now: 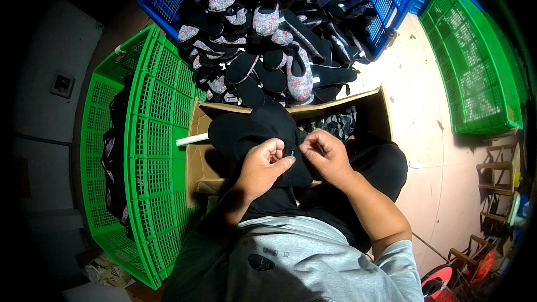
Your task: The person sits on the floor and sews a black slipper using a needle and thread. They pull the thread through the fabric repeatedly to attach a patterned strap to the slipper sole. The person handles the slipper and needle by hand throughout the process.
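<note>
A soft black cloth item (238, 133), with rounded ends like a shoe, lies over the cardboard box in front of me; its exact kind is hard to make out. My left hand (258, 169) is closed at its near edge, thumb and curled fingers against the dark cloth. Beside it, my right hand (329, 159) pinches at the same cloth with thumb and forefinger; whatever is between those fingertips is too small to name. A small pale speck shows between the two hands. A white tube (193, 140) sticks out to the left from under the cloth.
Beyond the box (385, 114), which holds grey scraps (340, 122), patterned and black shoes (299, 75) spill from a blue crate (398, 14). Green crates stand at left (162, 156) and right (470, 67). Wooden stools (495, 173) are at far right.
</note>
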The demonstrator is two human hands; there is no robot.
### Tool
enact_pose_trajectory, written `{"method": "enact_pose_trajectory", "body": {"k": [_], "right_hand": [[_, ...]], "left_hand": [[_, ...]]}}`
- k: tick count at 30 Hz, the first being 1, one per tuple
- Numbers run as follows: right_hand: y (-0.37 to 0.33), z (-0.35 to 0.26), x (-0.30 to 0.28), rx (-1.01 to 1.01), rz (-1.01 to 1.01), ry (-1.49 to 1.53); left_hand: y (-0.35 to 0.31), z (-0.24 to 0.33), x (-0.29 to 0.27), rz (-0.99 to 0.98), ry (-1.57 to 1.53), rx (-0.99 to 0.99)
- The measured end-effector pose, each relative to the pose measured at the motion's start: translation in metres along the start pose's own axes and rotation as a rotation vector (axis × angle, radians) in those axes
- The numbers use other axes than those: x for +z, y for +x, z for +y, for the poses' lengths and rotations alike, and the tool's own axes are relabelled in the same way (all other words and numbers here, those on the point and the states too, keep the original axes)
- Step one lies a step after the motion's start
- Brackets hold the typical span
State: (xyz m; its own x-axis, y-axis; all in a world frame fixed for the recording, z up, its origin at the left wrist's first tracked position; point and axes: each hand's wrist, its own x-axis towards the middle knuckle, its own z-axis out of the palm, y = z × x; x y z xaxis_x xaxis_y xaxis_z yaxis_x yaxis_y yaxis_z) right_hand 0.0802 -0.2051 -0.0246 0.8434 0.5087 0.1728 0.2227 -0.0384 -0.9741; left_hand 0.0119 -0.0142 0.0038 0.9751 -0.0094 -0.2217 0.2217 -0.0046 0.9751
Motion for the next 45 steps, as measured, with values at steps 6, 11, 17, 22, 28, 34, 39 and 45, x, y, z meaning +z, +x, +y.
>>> {"method": "enact_pose_trajectory", "body": {"k": [6, 11, 17, 22, 28, 34, 39, 45], "right_hand": [[-0.001, -0.006, -0.001, 0.185, 0.031, 0.178], [0.000, -0.011, 0.001, 0.156, -0.049, 0.132], [0.001, -0.004, 0.002, 0.285, 0.080, 0.272], [-0.001, -0.009, 0.004, 0.174, -0.033, 0.197], [0.001, -0.009, 0.004, 0.173, -0.058, 0.146], [0.001, -0.006, 0.004, 0.197, -0.065, 0.164], [0.001, -0.005, 0.004, 0.206, -0.076, 0.191], [0.000, -0.003, 0.002, 0.240, -0.110, 0.218]], "left_hand": [[0.000, -0.001, 0.001, 0.001, 0.000, 0.000], [0.000, -0.004, 0.000, -0.022, 0.056, 0.024], [0.000, -0.004, 0.000, -0.037, 0.084, 0.011], [0.000, -0.007, 0.000, -0.041, 0.093, 0.032], [-0.003, 0.001, 0.000, -0.059, 0.128, -0.011], [-0.004, -0.001, 0.004, -0.036, 0.192, 0.041], [-0.005, 0.009, 0.005, -0.047, 0.294, 0.047], [-0.006, 0.012, 0.005, -0.063, 0.356, 0.097]]}}
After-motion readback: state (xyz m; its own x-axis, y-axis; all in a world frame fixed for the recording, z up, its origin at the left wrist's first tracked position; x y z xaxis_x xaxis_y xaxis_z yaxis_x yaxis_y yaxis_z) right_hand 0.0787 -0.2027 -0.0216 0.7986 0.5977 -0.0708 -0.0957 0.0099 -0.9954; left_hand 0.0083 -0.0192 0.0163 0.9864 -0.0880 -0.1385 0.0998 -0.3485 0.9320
